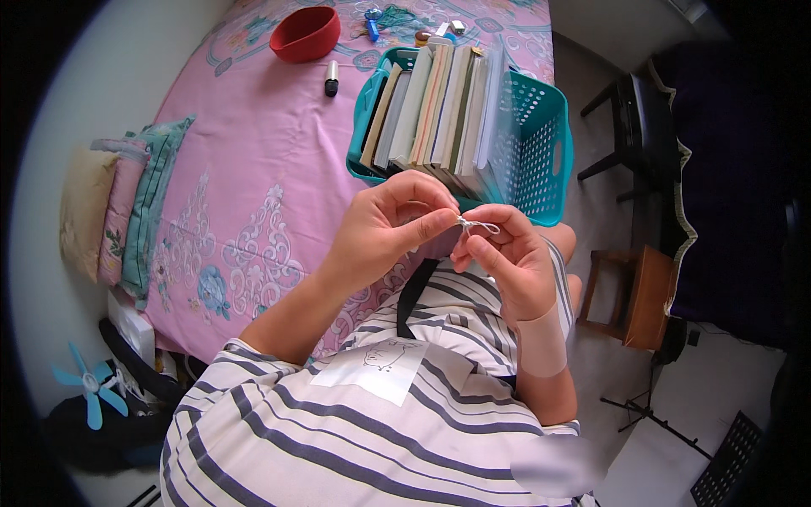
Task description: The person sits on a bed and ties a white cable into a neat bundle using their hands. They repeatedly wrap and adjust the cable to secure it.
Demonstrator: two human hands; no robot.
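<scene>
Above my lap, my left hand pinches a thin white string between thumb and fingertips. A small knot lies right at those fingertips, and a loop of the string stands out to the right. My right hand is closed around the same bit of string, its thumb and fingers bent just beside the knot. Fingers partly hide where the string ends run. A wide skin-coloured band wraps my right wrist. Just beyond both hands stands a teal basket holding a row of upright books.
The basket rests on a bed with a pink patterned sheet. Farther back are a red bowl, a small silver-and-black bottle and several small items. Folded pillows lean at left. A wooden stool and black bench stand at right.
</scene>
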